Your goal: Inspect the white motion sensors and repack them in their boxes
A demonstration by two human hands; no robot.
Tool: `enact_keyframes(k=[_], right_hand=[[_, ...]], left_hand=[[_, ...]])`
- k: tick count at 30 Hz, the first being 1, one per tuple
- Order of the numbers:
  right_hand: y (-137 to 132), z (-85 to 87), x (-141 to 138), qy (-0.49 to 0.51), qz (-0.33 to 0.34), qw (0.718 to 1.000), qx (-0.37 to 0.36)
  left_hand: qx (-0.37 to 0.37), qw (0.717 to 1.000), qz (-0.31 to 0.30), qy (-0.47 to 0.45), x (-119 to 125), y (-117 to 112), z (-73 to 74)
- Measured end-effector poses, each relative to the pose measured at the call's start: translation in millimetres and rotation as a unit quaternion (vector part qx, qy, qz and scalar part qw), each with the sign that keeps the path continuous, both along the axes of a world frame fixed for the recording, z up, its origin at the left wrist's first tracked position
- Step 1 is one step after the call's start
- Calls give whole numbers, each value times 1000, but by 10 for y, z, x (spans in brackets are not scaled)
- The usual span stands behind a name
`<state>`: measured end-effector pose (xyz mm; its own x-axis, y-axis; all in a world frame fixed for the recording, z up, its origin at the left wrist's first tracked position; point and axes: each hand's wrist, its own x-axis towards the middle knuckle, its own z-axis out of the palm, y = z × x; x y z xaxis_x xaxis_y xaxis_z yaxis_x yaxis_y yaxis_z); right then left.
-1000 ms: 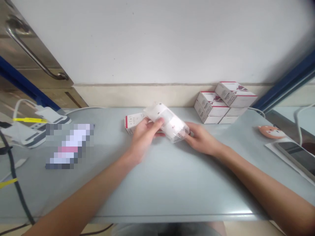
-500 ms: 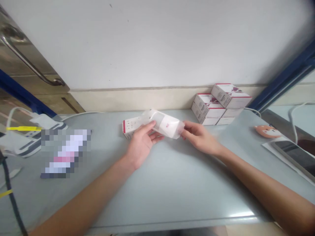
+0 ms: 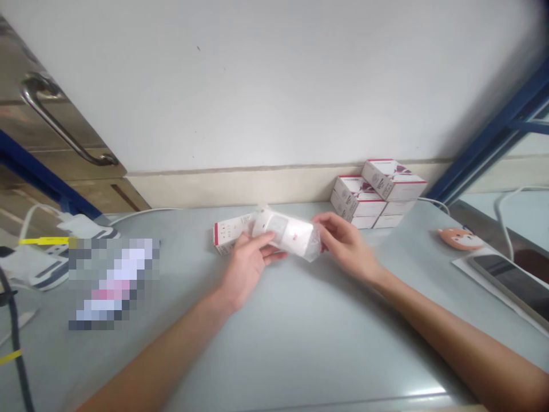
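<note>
1. Over the middle of the desk (image 3: pixel 274 349), we hold a device (image 3: pixel 281 232) in a bag (image 3: pixel 314 249), between our left hand (image 3: pixel 249 260) and right hand (image 3: pixel 343 243).
2. Just behind our left hand, we see a single box (image 3: pixel 227 230) on the desk.
3. Behind and right of our right hand, we have stacked boxes (image 3: pixel 369 207) near the wall (image 3: pixel 278 91).
4. At our far right, a phone (image 3: pixel 510 280) lies on paper (image 3: pixel 464 265), a small animal-shaped item (image 3: pixel 461 239) behind it.
5. At our left, a blurred-out item (image 3: pixel 114 286) lies right of a power strip (image 3: pixel 55 270).
</note>
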<state>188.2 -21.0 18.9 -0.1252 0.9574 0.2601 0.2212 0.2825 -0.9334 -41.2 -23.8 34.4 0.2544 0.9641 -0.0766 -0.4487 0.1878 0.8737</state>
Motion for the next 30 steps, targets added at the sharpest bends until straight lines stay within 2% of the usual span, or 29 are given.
enact_keyframes(k=[4,7,10,12,17,21,23,25,27,30], right_hand=[[49,-2,7,89,-24,995,-26],[51,47,6,141,18,984,-103],[4,95,-43,125,66,975,-172],[-31,108,-86,112,83,974,-181],[-32,74,-102,139,55,976,-158],[0,70,-51,199,45,959,-197],[12,94,-22,237,42,945,-221],[30,115,11,269,37,931,-243],[56,119,51,286,23,922,-258],[92,101,105,285,7,924,-256]], left_hand=[[3,1000,3,2,4,-8,6],[8,1000,18,-6,0,1,18],[1,999,32,-6,5,8,15],[3,1000,30,1,11,11,-4],[32,999,16,39,7,13,-52],[96,988,34,118,-39,19,-40],[160,972,37,170,-69,34,-59],[238,943,32,232,-90,57,-115],[306,903,41,300,-100,80,-192],[391,826,102,393,-108,105,-274]])
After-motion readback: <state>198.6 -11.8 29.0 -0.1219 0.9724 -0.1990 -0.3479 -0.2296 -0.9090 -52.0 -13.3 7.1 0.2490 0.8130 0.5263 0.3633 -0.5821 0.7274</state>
